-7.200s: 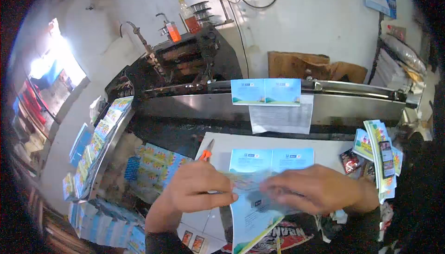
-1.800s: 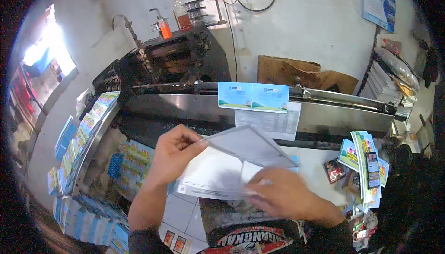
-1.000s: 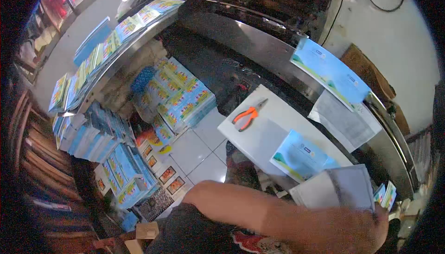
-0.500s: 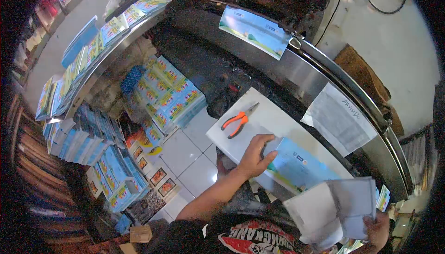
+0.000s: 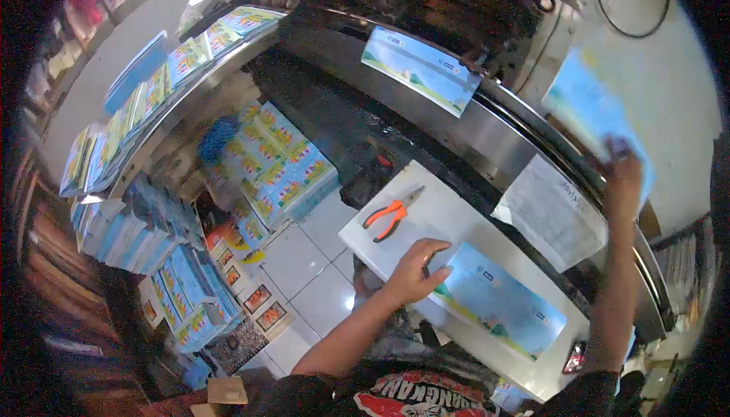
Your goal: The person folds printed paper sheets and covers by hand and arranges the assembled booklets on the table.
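Note:
A blue printed sheet (image 5: 502,295) with a landscape picture lies on the white work surface (image 5: 365,228). My left hand (image 5: 417,271) is at its left end, fingers curved and thumb apart, the thumb touching the sheet's edge. Up at the right, my right hand (image 5: 623,162) grips another blue printed sheet (image 5: 593,101), smeared by motion, over the far side of the metal rail. Beyond my left hand lie pliers (image 5: 393,214) with orange and black handles.
A similar printed sheet (image 5: 422,67) hangs over the dark machine's metal edge. Right of it lies a white paper (image 5: 553,212) with handwriting. Stacks of printed sheets (image 5: 285,166) stand on the tiled floor, and more cover a curved ledge (image 5: 171,113) at left.
My right hand has swung from the lower right up to the far right; the sheet, pale side showing before, now shows its blue print. My left hand has barely moved.

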Tool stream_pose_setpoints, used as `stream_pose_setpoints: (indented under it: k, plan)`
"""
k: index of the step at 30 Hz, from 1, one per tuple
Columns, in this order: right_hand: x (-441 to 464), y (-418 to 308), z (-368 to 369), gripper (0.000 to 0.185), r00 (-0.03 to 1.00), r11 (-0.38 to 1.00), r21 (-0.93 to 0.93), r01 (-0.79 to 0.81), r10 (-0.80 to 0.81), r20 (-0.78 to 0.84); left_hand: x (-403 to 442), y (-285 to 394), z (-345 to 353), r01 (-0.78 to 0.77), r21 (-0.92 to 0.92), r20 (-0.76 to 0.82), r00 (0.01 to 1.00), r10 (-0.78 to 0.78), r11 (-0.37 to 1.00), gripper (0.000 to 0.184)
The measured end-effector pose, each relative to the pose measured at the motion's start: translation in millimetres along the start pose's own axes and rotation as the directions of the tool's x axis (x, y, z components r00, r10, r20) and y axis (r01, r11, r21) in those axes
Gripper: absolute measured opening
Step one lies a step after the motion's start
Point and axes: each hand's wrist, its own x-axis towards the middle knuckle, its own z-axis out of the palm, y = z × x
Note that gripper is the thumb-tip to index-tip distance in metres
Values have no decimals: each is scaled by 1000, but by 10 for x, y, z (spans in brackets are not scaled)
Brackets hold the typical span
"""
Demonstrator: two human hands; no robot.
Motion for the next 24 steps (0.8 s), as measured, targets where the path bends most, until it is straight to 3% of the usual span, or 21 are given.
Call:
stream_pose_setpoints:
  k: [1,2,3,4,5,6,7,9,13,16,17,18,19,20,21,22,23,24]
  plan:
    - [-152,-283,132,52,974,852,-473,224,-202,98,13,-28,-2,-17,23,-6,1000,17,1000,47]
    - [-324,-530,186,52,967,914,-336,229,-175,185,4,-114,43,-49,10,-12,999,49,999,46]
    - [-548,-531,428,64,967,943,-270,194,-137,216,-22,-219,116,-70,20,-39,997,71,997,45]
    - [-677,-498,526,50,938,965,-198,173,-101,330,-19,-316,196,-146,61,-68,986,150,987,45]
    - [-811,-390,656,62,945,961,-130,245,-207,251,-5,-414,198,-215,113,-84,971,225,970,44]
    - [-911,-296,730,60,938,961,-79,265,-238,253,-6,-322,136,-172,50,-76,981,176,984,47]
    - [-1016,-266,783,56,903,989,-52,139,-105,416,-4,-182,94,-134,-29,-51,990,133,991,50]
    - [-991,-774,360,54,887,1000,-22,23,-10,462,-9,-143,100,-229,-12,-197,955,222,973,45]
    - [-1088,-653,396,58,928,987,143,70,-117,353,-195,92,-72,-285,-66,-230,937,263,956,45]
    - [-1084,-1175,-146,41,968,964,263,37,-100,229,-688,552,-1301,-398,332,-269,829,490,855,61]
    - [-1113,-1317,-334,36,976,952,306,25,-89,198,-850,684,-1936,-286,511,-381,770,512,811,66]
    - [-1107,-1392,-473,33,982,938,346,16,-79,169,-1011,846,-2715,-40,647,-575,630,522,762,71]
    - [-1134,-1361,-568,35,964,942,330,-66,-25,264,-1178,1011,-3502,238,643,-747,405,528,728,76]
    - [-1161,-1341,-643,37,935,940,307,-148,32,353,-1397,1159,-4355,447,527,-840,145,523,723,82]
    - [-1101,-1399,-729,37,934,938,315,-148,28,355,-1450,1492,-5022,604,497,-789,18,614,622,86]
    - [-1012,-1492,-817,39,861,962,110,-251,170,479,-1742,1577,-5868,708,486,-715,-14,699,512,92]
    - [-941,-1628,-889,40,758,939,-113,-324,329,564,-1875,1775,-6442,716,331,-786,-151,599,614,95]
    - [-833,-1865,-968,40,738,919,-121,-376,376,561,-2015,1934,-6905,470,179,-945,-162,283,865,95]
